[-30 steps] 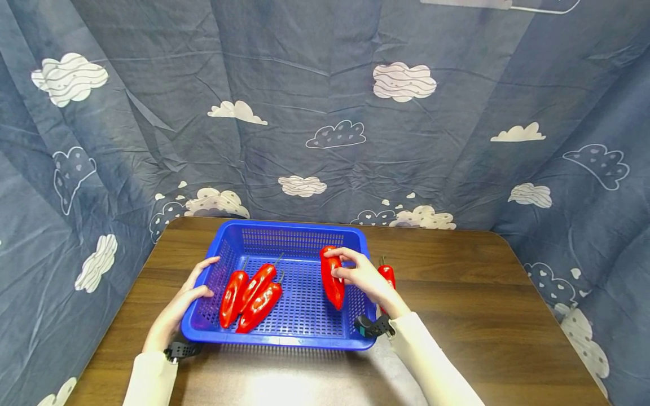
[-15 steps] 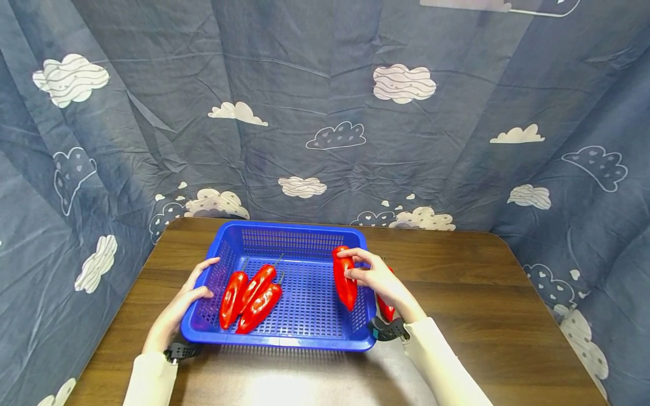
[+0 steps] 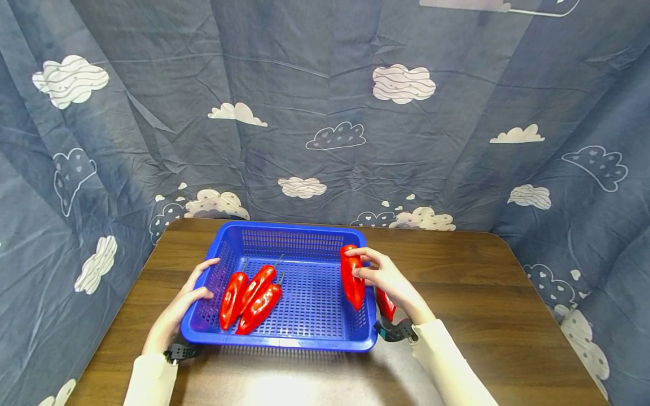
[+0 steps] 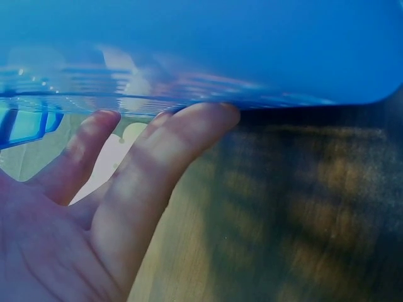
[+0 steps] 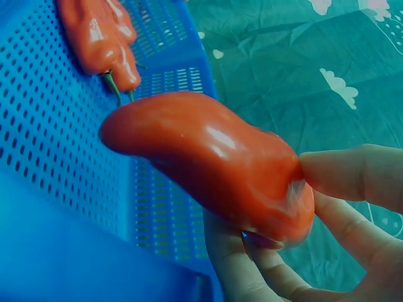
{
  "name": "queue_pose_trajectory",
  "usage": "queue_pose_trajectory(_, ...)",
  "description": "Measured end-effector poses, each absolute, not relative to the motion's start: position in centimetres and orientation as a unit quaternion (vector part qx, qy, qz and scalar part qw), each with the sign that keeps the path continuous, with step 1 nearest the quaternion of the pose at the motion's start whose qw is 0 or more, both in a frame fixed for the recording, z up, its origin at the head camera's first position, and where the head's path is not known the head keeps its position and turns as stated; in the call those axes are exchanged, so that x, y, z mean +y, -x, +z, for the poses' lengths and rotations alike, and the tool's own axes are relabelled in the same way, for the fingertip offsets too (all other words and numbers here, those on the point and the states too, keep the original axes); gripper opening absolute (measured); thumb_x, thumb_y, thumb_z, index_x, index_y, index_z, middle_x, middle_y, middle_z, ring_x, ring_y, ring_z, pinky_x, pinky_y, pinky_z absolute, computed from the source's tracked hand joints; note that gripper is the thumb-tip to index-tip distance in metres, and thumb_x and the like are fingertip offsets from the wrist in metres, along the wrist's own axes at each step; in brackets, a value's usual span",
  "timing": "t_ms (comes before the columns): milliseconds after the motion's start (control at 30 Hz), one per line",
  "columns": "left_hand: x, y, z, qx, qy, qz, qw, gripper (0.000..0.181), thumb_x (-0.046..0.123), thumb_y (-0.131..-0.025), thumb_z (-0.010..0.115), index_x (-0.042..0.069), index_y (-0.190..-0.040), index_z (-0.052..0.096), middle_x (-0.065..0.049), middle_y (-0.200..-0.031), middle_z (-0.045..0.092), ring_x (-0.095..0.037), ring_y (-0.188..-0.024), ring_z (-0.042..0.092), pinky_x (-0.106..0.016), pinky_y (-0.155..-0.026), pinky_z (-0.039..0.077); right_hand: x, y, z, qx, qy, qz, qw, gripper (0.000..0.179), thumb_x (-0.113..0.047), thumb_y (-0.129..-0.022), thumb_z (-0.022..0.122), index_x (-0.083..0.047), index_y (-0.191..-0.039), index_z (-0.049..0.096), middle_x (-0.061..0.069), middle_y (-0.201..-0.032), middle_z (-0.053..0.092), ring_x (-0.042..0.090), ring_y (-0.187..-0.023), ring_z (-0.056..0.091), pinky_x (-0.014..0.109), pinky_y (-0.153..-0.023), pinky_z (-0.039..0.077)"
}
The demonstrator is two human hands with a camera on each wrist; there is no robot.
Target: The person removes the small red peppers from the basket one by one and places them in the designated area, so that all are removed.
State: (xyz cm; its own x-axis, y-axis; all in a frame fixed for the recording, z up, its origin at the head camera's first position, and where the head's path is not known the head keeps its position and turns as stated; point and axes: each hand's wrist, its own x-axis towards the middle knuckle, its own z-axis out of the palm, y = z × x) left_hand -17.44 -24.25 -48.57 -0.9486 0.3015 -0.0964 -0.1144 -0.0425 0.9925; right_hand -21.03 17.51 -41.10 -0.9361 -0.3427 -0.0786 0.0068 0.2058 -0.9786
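Just right of lower centre in the frame, the right hand [image 3: 390, 281] pinches the long red pepper [image 3: 351, 286] over the perforated blue basket [image 3: 279, 341], best held lightly, while the left hand's [image 3: 176, 310] loosely extended fingers ideally steady the left rim they touch.

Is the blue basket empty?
No, the blue basket is not empty: three red peppers lie side by side inside it, near its left end.

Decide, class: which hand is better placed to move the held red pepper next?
Likely the right hand: it grips the red pepper at the right end of the blue basket. The left hand holds the opposite rim, away from that pepper.
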Motion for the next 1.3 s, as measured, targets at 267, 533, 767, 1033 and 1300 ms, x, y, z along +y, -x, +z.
queue_pose_trajectory(267,-24.2,17.4,-48.6,0.674,-0.067,0.721,0.144,0.067,0.003,-0.082,0.038,0.026,-0.142,0.017,-0.020,-0.137,0.016,-0.041,-0.114,0.030,-0.043,-0.081,0.041,18.7,21.1,-41.0,0.765,0.112,-0.620,0.134,0.037,-0.002,-0.084,0.055,-0.001,-0.121,0.051,0.023,-0.112,0.046,0.028,-0.091,0.053,0.045,-0.077,0.047)
queue_pose_trajectory(533,-24.3,17.4,-48.7,0.679,-0.083,0.716,0.138,0.066,0.002,-0.083,0.038,0.024,-0.142,0.016,-0.020,-0.135,0.018,-0.036,-0.113,0.033,-0.042,-0.082,0.040,19.9,21.0,-41.1,0.746,0.117,-0.642,0.134,0.040,-0.002,-0.084,0.054,0.002,-0.124,0.047,0.025,-0.111,0.046,0.024,-0.088,0.057,0.044,-0.076,0.047)
queue_pose_trajectory(767,-24.4,17.6,-48.8,0.686,-0.091,0.710,0.133,0.066,0.001,-0.083,0.037,0.023,-0.142,0.016,-0.020,-0.135,0.018,-0.035,-0.113,0.032,-0.041,-0.083,0.040,20.7,21.0,-41.3,0.740,0.116,-0.649,0.131,0.040,-0.002,-0.085,0.053,0.004,-0.124,0.046,0.028,-0.114,0.044,0.026,-0.090,0.056,0.042,-0.075,0.048)
queue_pose_trajectory(1033,-24.3,17.6,-48.7,0.688,-0.088,0.709,0.129,0.067,0.000,-0.082,0.038,0.022,-0.142,0.017,-0.019,-0.135,0.019,-0.035,-0.114,0.031,-0.041,-0.082,0.039,21.4,20.8,-41.4,0.749,0.105,-0.643,0.123,0.040,-0.003,-0.085,0.054,0.004,-0.123,0.046,0.026,-0.113,0.042,0.024,-0.090,0.054,0.043,-0.077,0.046)
queue_pose_trajectory(1300,-24.3,17.6,-48.7,0.687,-0.091,0.709,0.132,0.067,0.000,-0.082,0.037,0.022,-0.142,0.016,-0.019,-0.134,0.020,-0.032,-0.111,0.035,-0.041,-0.082,0.040,21.8,20.6,-41.6,0.747,0.107,-0.644,0.123,0.041,-0.003,-0.085,0.054,0.005,-0.124,0.045,0.027,-0.113,0.043,0.024,-0.089,0.055,0.042,-0.076,0.047)
